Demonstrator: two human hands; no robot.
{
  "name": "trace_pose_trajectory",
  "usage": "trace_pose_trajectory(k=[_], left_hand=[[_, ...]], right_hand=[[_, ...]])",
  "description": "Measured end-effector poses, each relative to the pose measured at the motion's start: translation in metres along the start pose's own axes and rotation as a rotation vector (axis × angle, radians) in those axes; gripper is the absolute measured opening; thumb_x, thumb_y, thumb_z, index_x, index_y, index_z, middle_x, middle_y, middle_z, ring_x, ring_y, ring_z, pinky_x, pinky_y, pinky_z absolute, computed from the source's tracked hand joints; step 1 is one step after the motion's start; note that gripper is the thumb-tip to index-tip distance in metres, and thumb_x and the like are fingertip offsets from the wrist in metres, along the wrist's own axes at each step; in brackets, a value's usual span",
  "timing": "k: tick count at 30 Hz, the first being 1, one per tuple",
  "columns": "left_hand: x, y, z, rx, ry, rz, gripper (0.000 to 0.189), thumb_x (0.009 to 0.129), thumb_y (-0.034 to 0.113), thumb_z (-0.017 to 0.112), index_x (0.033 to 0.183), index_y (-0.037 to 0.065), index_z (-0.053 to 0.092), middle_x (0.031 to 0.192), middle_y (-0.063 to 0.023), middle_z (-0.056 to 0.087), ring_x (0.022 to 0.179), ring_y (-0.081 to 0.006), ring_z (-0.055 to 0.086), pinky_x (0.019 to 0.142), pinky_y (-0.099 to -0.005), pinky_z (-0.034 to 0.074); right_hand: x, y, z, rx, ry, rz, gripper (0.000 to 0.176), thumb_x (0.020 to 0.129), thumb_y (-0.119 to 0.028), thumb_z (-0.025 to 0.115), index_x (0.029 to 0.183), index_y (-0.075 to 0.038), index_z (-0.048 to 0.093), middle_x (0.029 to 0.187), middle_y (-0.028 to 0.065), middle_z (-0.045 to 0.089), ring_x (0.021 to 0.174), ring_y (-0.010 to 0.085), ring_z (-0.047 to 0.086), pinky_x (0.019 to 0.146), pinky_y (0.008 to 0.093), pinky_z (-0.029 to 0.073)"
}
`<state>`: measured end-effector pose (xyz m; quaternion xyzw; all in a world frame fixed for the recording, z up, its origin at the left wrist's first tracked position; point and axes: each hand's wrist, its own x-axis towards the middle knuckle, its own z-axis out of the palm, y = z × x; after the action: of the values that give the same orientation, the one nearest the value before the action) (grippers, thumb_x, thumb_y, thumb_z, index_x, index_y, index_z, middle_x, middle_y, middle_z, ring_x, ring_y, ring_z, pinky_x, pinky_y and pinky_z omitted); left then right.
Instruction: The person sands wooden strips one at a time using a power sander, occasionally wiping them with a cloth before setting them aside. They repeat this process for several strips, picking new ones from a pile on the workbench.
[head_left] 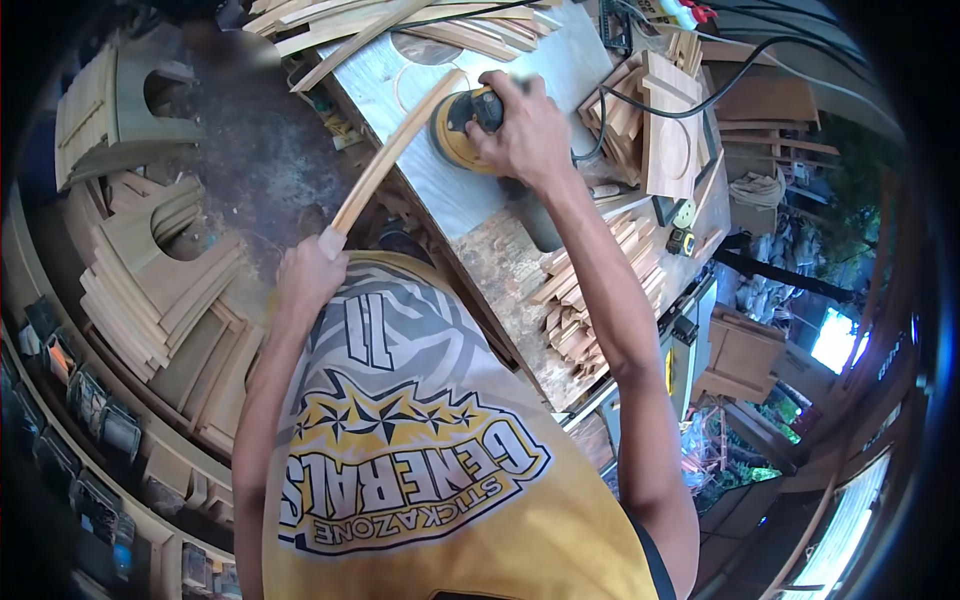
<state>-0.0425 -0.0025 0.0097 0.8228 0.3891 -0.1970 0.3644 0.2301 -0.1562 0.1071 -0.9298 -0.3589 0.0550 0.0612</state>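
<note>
1. Your right hand (530,135) is clamped over the top of a yellow-and-black sander (455,152), fingers wrapped around its body.
2. Your left hand (308,275) is closed on the near end of a narrow wood strip (390,155).
3. Lettering on your yellow-and-gray jersey (590,500) reads "GENERALS," "STICKAZONE" and the number 11, upside down from your viewpoint.
4. The strip slants up and away from your left fist, its far end just beside the sander under your right palm; whether the two touch, you cannot tell from here.
5. Beneath the sander lies a pale board (470,208) on a worn worktable (495,260).
6. Near your right forearm, a pile of wood pieces (590,310) and a tape measure (681,242) share the tabletop.
7. Beyond, curved wooden parts (150,300) stand stacked left of the dark, stained floor (260,200), and a black cable (740,85) loops across at right.
</note>
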Motion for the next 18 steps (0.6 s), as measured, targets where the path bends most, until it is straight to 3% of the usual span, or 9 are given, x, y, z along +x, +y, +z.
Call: trace_pose_trajectory(k=[6,8,12,18], left_hand=[[-0.026,-0.031,0.002,0.01,0.042,0.034,0.031,0.085,0.028,0.072,0.099,0.0,0.075,0.094,-0.0286,0.072,0.093,-0.0475,0.07,0.086,-0.0555,0.055],[-0.025,-0.038,0.007,0.004,0.016,0.02,0.031,0.084,0.027,0.072,0.1,0.001,0.075,0.094,-0.0286,0.072,0.093,-0.0473,0.07,0.086,-0.0549,0.056],[-0.026,-0.032,0.004,-0.001,-0.028,0.0,0.031,0.084,0.027,0.072,0.102,0.001,0.075,0.095,-0.0294,0.072,0.095,-0.0479,0.07,0.087,-0.0548,0.055],[-0.021,-0.034,0.011,-0.012,-0.047,-0.028,0.033,0.084,0.028,0.072,0.103,0.001,0.075,0.097,-0.031,0.071,0.096,-0.0483,0.069,0.088,-0.0547,0.055]], right_hand=[[0.022,0.046,-0.004,-0.102,0.092,0.124,0.061,0.079,-0.04,0.079,0.135,-0.026,0.059,0.111,0.0231,0.059,0.091,0.0452,0.069,0.081,0.0506,0.058],[0.015,0.048,-0.012,-0.081,0.079,0.158,0.058,0.081,-0.038,0.078,0.134,-0.027,0.059,0.116,0.0227,0.058,0.1,0.0477,0.067,0.083,0.0543,0.058],[0.001,0.03,-0.018,-0.047,0.121,0.088,0.058,0.08,-0.039,0.079,0.133,-0.027,0.061,0.109,0.0213,0.06,0.091,0.0425,0.07,0.081,0.0501,0.058],[-0.02,-0.023,-0.009,0.044,-0.099,-0.028,0.054,0.082,-0.032,0.08,0.132,-0.023,0.061,0.109,0.0231,0.059,0.095,0.0428,0.067,0.079,0.0523,0.059]])
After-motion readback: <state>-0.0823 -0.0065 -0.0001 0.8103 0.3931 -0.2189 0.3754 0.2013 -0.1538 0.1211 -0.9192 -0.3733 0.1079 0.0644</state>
